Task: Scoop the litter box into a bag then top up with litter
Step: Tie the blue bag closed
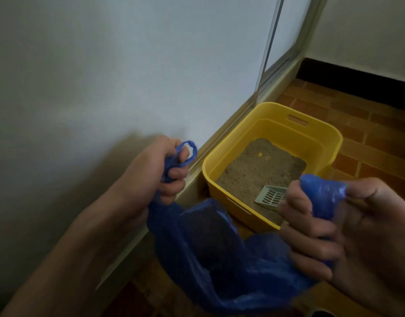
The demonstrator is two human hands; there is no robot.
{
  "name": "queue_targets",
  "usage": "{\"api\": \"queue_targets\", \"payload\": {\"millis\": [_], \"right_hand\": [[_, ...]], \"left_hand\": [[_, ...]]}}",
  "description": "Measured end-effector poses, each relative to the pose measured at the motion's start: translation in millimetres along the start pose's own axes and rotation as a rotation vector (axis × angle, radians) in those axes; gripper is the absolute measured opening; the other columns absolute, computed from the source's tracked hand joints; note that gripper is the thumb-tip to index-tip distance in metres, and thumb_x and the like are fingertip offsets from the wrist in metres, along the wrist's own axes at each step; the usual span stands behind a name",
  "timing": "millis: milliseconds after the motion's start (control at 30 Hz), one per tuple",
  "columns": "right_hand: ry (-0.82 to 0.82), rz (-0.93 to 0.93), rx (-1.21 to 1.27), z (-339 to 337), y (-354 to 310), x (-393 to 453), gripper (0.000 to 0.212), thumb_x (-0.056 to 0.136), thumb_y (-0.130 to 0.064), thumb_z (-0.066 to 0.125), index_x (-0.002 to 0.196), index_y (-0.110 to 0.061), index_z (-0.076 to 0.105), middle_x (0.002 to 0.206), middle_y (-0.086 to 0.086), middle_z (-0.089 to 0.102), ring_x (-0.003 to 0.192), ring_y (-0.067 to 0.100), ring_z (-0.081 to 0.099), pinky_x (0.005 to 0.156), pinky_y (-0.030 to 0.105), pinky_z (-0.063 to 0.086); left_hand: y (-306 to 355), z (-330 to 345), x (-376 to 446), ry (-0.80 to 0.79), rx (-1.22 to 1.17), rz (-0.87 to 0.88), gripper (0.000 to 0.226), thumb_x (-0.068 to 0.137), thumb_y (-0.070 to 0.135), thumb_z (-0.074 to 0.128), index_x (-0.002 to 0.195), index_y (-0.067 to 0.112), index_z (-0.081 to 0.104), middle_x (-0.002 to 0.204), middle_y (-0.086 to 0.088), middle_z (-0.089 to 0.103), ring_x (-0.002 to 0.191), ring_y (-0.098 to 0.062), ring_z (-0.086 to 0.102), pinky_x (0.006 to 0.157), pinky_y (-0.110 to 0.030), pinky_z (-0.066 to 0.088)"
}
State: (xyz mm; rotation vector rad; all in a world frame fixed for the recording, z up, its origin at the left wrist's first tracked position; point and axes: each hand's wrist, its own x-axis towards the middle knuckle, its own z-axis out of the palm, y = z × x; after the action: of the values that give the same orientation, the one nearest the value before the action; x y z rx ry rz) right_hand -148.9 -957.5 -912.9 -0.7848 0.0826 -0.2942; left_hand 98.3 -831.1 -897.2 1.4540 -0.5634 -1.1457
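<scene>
A blue plastic bag [222, 255] hangs stretched between both hands, its mouth pulled open. My left hand [158, 172] grips one bunched handle at the left, a loop sticking out above the fist. My right hand [329, 227] holds the other side of the bag at the right, plastic bunched over the fingers. Just beyond the bag, a yellow litter box [274, 120] sits on the floor by the wall, with a shallow layer of grey-brown litter [261, 168]. A pale green slotted scoop [271, 196] lies in the litter at the near corner, partly hidden by my right hand.
A white wall [105, 76] with a pale baseboard runs along the left, close to the box. A metal door frame [286, 53] stands behind the box. Brown brick-pattern floor tiles [368, 138] extend to the right, ending at a black skirting.
</scene>
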Motion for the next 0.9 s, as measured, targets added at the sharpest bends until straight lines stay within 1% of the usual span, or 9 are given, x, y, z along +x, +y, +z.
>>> {"api": "queue_targets", "payload": {"millis": [100, 200, 267, 367, 467, 567, 700, 767, 900], "right_hand": [[-0.018, 0.111, 0.041, 22.5, -21.5, 27.2, 0.052, 0.096, -0.057, 0.057, 0.114, -0.008, 0.056, 0.074, 0.004, 0.026, 0.054, 0.014, 0.026, 0.048, 0.027, 0.038], [0.188, -0.046, -0.488, 29.3, -24.3, 48.1, 0.040, 0.087, -0.036, 0.075, 0.110, -0.007, 0.063, 0.067, 0.005, 0.025, 0.051, 0.015, 0.022, 0.040, 0.021, 0.030], [0.262, -0.098, -0.628, 36.3, -21.9, 67.9, 0.041, 0.084, -0.031, 0.073, 0.113, -0.005, 0.061, 0.063, 0.008, 0.025, 0.053, 0.022, 0.018, 0.041, 0.023, 0.025], [0.305, -0.120, -0.725, 34.1, -14.6, 84.9, 0.031, 0.090, -0.023, 0.069, 0.114, -0.006, 0.059, 0.058, 0.003, 0.040, 0.048, 0.017, 0.025, 0.041, 0.024, 0.026], [0.340, -0.145, -0.756, 22.7, -9.3, 88.0, 0.026, 0.094, -0.022, 0.068, 0.109, -0.004, 0.057, 0.062, 0.006, 0.046, 0.048, 0.017, 0.034, 0.042, 0.026, 0.030], [0.359, -0.118, -0.756, 15.4, -7.8, 85.4, 0.027, 0.092, -0.030, 0.068, 0.097, -0.006, 0.056, 0.061, 0.008, 0.039, 0.050, 0.018, 0.032, 0.044, 0.028, 0.032], [0.311, -0.129, -0.729, 11.5, -8.5, 86.4, 0.024, 0.099, -0.024, 0.061, 0.079, -0.014, 0.052, 0.057, 0.004, 0.031, 0.049, 0.015, 0.027, 0.043, 0.026, 0.028], [0.310, -0.158, -0.673, 10.2, -12.0, 88.1, 0.023, 0.100, -0.023, 0.058, 0.080, -0.014, 0.051, 0.057, 0.003, 0.029, 0.049, 0.016, 0.024, 0.045, 0.028, 0.024], [0.343, -0.166, -0.608, 6.8, -16.7, 90.9, 0.021, 0.102, -0.025, 0.055, 0.085, -0.013, 0.049, 0.061, 0.003, 0.024, 0.053, 0.019, 0.019, 0.045, 0.027, 0.024]], "left_hand": [[11.7, 14.2, -6.9, -0.104, -0.018, 0.089, 0.015, 0.094, 0.018, 0.033, 0.086, 0.018, 0.046, 0.066, -0.001, 0.031, 0.042, -0.009, 0.020, 0.036, -0.016, 0.023], [15.5, 40.1, -4.0, -0.071, 0.052, 0.099, 0.016, 0.093, 0.015, 0.032, 0.101, 0.018, 0.046, 0.060, 0.001, 0.034, 0.041, -0.010, 0.020, 0.041, -0.017, 0.021], [13.3, 55.7, -1.2, -0.078, 0.042, 0.105, 0.023, 0.093, 0.012, 0.030, 0.108, 0.021, 0.045, 0.053, 0.006, 0.036, 0.038, -0.009, 0.022, 0.040, -0.016, 0.022], [10.4, 69.5, 0.0, -0.085, 0.000, 0.171, 0.015, 0.098, 0.013, 0.037, 0.105, 0.022, 0.046, 0.047, 0.013, 0.044, 0.031, 0.000, 0.035, 0.035, -0.014, 0.029], [10.7, 72.7, 2.3, -0.067, -0.020, 0.178, 0.018, 0.101, 0.011, 0.034, 0.097, 0.021, 0.049, 0.049, 0.012, 0.046, 0.032, 0.001, 0.037, 0.035, -0.014, 0.031], [8.8, 73.3, 7.0, -0.046, -0.024, 0.197, 0.021, 0.101, 0.011, 0.034, 0.098, 0.023, 0.051, 0.057, 0.005, 0.046, 0.037, -0.003, 0.038, 0.039, -0.018, 0.031], [0.1, 69.5, 13.0, -0.038, 0.038, 0.233, 0.011, 0.099, 0.018, 0.041, 0.101, 0.023, 0.051, 0.064, -0.004, 0.047, 0.046, -0.014, 0.041, 0.047, -0.028, 0.034], [-5.6, 64.9, 15.2, -0.061, 0.119, 0.265, 0.012, 0.097, 0.023, 0.046, 0.106, 0.017, 0.053, 0.068, -0.007, 0.055, 0.055, -0.017, 0.051, 0.056, -0.031, 0.045], [-14.9, 54.6, 21.9, -0.064, 0.449, 0.383, 0.033, 0.100, 0.037, 0.044, 0.084, 0.017, 0.065, 0.078, -0.002, 0.065, 0.079, -0.015, 0.063, 0.080, -0.026, 0.050]]}}
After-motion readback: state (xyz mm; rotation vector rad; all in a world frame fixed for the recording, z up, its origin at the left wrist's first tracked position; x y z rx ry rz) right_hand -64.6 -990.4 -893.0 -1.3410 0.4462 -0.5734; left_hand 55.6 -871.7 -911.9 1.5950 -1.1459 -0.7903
